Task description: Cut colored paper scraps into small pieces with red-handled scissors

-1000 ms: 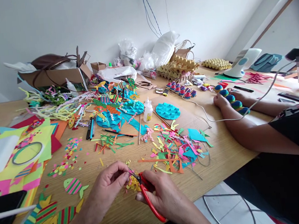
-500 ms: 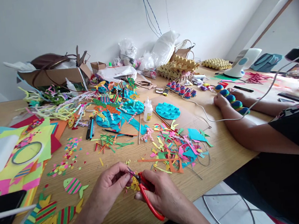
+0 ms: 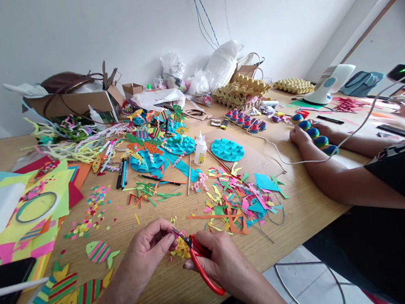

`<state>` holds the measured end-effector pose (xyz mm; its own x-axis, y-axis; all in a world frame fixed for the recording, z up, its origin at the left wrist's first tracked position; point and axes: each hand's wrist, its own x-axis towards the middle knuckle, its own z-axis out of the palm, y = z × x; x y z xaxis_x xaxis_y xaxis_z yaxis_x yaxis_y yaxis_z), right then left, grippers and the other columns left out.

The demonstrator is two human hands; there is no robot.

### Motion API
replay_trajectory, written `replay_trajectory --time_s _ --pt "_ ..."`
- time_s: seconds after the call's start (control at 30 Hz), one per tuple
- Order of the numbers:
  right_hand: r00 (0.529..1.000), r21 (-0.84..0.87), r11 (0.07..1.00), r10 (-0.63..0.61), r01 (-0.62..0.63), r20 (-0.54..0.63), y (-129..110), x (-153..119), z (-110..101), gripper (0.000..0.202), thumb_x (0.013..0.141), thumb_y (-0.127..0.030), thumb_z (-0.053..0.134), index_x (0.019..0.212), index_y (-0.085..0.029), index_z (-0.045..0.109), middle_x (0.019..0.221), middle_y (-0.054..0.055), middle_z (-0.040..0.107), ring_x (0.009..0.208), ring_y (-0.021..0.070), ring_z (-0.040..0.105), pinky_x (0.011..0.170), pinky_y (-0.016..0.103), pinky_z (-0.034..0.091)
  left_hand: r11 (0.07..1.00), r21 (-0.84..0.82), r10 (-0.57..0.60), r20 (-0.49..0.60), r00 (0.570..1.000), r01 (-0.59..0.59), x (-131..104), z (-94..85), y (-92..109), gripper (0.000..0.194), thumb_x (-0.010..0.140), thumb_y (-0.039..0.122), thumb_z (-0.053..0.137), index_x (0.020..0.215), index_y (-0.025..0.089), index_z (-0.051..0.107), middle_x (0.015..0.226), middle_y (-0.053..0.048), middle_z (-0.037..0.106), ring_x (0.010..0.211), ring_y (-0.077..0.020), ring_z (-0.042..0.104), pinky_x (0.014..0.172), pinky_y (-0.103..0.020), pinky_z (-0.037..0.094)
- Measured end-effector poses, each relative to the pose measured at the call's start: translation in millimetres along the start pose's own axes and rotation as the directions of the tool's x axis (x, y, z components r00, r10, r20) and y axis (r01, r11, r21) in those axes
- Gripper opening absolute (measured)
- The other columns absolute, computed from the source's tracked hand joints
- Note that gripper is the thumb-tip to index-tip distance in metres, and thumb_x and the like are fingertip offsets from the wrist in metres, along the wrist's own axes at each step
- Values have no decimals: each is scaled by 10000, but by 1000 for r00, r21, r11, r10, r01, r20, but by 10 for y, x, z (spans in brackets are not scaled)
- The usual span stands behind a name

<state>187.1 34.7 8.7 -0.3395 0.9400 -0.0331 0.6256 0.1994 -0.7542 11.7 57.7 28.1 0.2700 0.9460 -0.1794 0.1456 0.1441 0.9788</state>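
Far left: cardboard box [image 3: 72, 106] with a brown bag [image 3: 67, 82] on top. Nearer, coloured paper sheets [image 3: 61, 204] overlapped at the left edge, a roll of tape [image 3: 55, 199] lying on them. Near left: striped paper fish [image 3: 89, 294] on the wooden table [image 3: 123, 226], plus a pink-and-green striped fish [image 3: 98, 253] just beyond. Paper dots [image 3: 97, 198] were scattered past that one; pipe cleaners [image 3: 84, 151] heaped farther back.

Left hand [image 3: 148, 255] was near centre, thumb and index bent in close at the scissor tips; can't tell if they had closed on anything, too small to make out. Red-handled scissors [image 3: 208, 279] sat between the hands, blades pointing far-left at the left fingertips. Yellow clippings [image 3: 180, 250] lay on the table just behind the blades. Right hand [image 3: 222, 260] was wrapped around the scissor handles, gripping them.

Beyond the hands: glue bottle [image 3: 200, 151] upright, blue egg-carton piece [image 3: 227, 150] right of it. Mixed paper scraps [image 3: 229, 209] lay right of centre, egg trays [image 3: 241, 93] stacked far back. On the right, a co-worker's hands [image 3: 299, 138] held a painted egg-carton strip [image 3: 313, 134].
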Motion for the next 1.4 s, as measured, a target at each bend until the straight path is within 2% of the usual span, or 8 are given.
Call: replay_trajectory --time_s 0.6,0.8,1.03,1.4 --pt "1000 -2 1000 -11 11 -11 48 5 17 487 771 -609 476 546 -182 410 490 -60 353 438 71 292 427 196 195 998 -60 4 -53 999 -7 -17 -6 -4 81 742 251 573 707 180 588 626 26 573 629 -136 538 603 -222 443" --pt "1000 24 1000 -5 4 8 17 18 30 479 774 -598 479 551 -190 365 479 -68 320 437 71 275 430 200 186 999 -45 12 -25 1000 -13 -43 0 -13 137 770 274 546 703 172 609 624 20 564 631 -138 518 605 -221 429" --pt "1000 32 999 -19 19 15 -72 19 15 382 790 -498 531 613 -189 393 525 -65 372 470 74 312 463 195 207 1000 -24 -3 14 1000 3 -38 8 -15 157 777 279 528 690 172 604 616 28 534 618 -137 487 590 -224 408" --pt "1000 47 999 -19 19 -13 19 5 34 451 766 -556 522 571 -190 345 498 -70 329 459 71 268 446 196 176 1000 -10 -21 32 999 22 -38 34 6 156 753 282 533 660 168 586 587 36 511 600 -135 467 577 -229 384"
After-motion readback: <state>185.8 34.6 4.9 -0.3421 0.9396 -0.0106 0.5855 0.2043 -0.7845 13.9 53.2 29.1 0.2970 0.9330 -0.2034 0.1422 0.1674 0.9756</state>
